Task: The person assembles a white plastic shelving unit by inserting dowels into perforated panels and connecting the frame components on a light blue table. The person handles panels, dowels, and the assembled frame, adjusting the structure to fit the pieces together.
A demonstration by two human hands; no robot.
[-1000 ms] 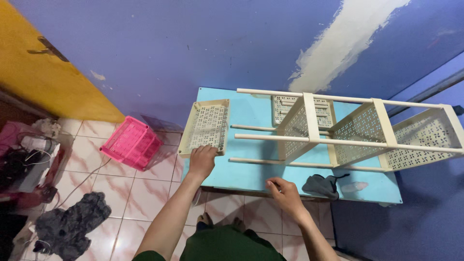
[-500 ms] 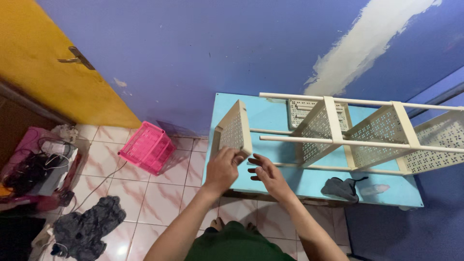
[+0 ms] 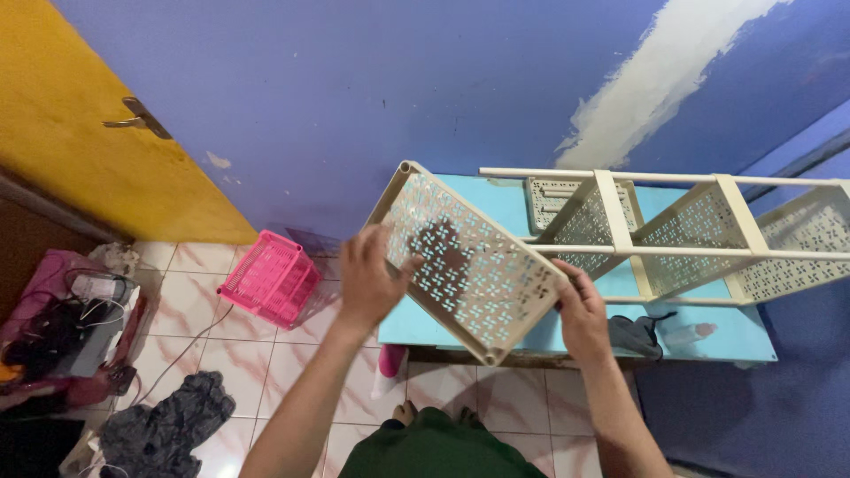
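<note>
The left hand [image 3: 370, 281] is gripping the perforated cream shelf panel [image 3: 465, 261] along its left edge, thumb lying across the patterned face and fingers curling behind, so the grip is clamped on the panel. The right hand [image 3: 582, 312] is holding the same panel at its right-hand corner, at about 3 o'clock from the panel's centre, fingers wrapped round the rim and likewise closed on it. The panel is being held tilted in the air, its upper corner pointing to 11 o'clock and its lower corner to 5 o'clock, above the near left end of the light blue tabletop [image 3: 416, 323]. A cream shelving rack [image 3: 673, 239] is lying on its side across that tabletop, extending toward 3 o'clock; whether the held panel is touching the rack's poles cannot be told. A dark cloth [image 3: 634, 335] is resting on the tabletop at 4 o'clock from the right hand. A pink plastic basket [image 3: 270, 279] is sitting on the tiled floor [image 3: 212, 354] at 9 o'clock from the left hand, just beside the blue wall [image 3: 354, 97]. A dark grey garment [image 3: 164, 425] is lying on the floor at 7 o'clock.
</note>
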